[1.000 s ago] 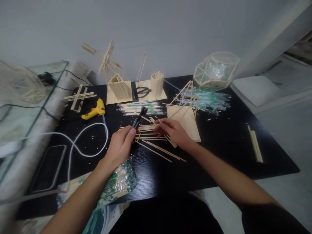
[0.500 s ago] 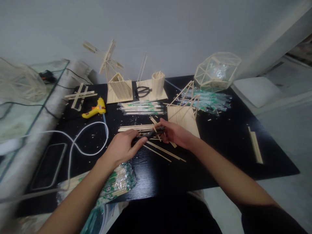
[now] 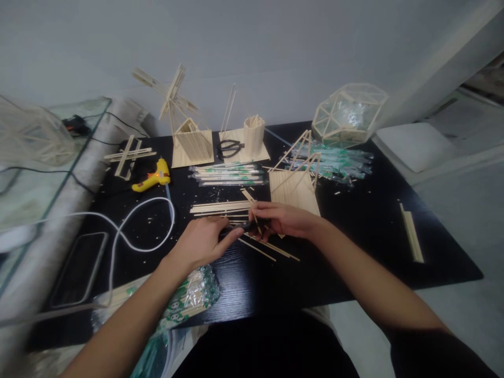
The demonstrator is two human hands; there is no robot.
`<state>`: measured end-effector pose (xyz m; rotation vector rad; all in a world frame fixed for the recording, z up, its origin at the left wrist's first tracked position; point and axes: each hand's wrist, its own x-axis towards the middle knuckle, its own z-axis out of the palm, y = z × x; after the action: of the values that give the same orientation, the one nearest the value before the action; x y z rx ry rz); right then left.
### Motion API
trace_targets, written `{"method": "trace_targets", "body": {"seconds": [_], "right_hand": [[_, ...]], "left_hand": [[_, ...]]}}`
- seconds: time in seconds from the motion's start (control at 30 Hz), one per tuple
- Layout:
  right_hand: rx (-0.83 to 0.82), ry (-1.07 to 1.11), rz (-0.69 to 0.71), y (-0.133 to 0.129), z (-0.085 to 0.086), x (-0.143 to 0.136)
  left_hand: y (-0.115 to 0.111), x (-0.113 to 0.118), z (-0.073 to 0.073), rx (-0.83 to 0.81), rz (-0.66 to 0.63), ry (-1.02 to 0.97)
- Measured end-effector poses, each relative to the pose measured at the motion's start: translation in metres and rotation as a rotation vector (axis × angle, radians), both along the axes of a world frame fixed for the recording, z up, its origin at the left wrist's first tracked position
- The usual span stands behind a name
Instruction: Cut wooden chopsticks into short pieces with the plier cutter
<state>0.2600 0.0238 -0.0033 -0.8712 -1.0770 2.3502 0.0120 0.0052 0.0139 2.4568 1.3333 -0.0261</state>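
My left hand (image 3: 202, 239) is closed around a slim black hand tool (image 3: 246, 227) whose exact kind I cannot make out. The far end of the tool reaches to my right hand (image 3: 275, 218), closed with a short wooden stick (image 3: 256, 219) slanting between its fingers. Whether the tool's tip touches the stick is hidden by the fingers. Just beyond and under both hands lie loose wooden sticks (image 3: 220, 207). Close to my right hand is a flat wooden panel (image 3: 297, 191) with triangular stick frames standing on it.
A yellow glue gun (image 3: 155, 177), a looping white cable (image 3: 144, 199) and a phone (image 3: 79, 269) lie at left. Bagged sticks (image 3: 192, 294) are near the front edge. Behind are black-handled cutters (image 3: 231, 148), a stick windmill model (image 3: 192, 142) and a polyhedron frame (image 3: 350, 115).
Both hands have come slightly nearer to me with the tool and stick. The right hand has turned, its fingers now lower over the sticks.
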Motion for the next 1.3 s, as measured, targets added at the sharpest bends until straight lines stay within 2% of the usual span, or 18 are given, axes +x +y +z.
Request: {"method": "trace_targets", "body": {"seconds": [0.33, 0.6, 0.83, 0.97, 1.1, 1.3], "right_hand": [[-0.053, 0.014, 0.05, 0.001, -0.002, 0.003], [-0.025, 0.002, -0.002, 0.002, -0.002, 0.003], [0.007, -0.076, -0.144, 0.004, -0.005, -0.001], [0.028, -0.173, -0.223, 0.001, -0.006, -0.006], [0.184, -0.311, -0.274, -0.002, -0.007, -0.012], [0.365, -0.391, -0.276, -0.005, -0.002, -0.013]], "left_hand": [[-0.003, 0.004, 0.001, 0.013, 0.009, 0.063], [0.0, 0.002, 0.001, 0.072, -0.001, 0.056], [0.006, -0.006, -0.001, 0.114, 0.036, 0.026], [0.009, -0.009, 0.0, 0.061, 0.116, -0.104], [0.012, -0.01, -0.002, 0.009, 0.218, -0.257], [0.012, -0.009, -0.006, -0.01, 0.273, -0.304]]}}
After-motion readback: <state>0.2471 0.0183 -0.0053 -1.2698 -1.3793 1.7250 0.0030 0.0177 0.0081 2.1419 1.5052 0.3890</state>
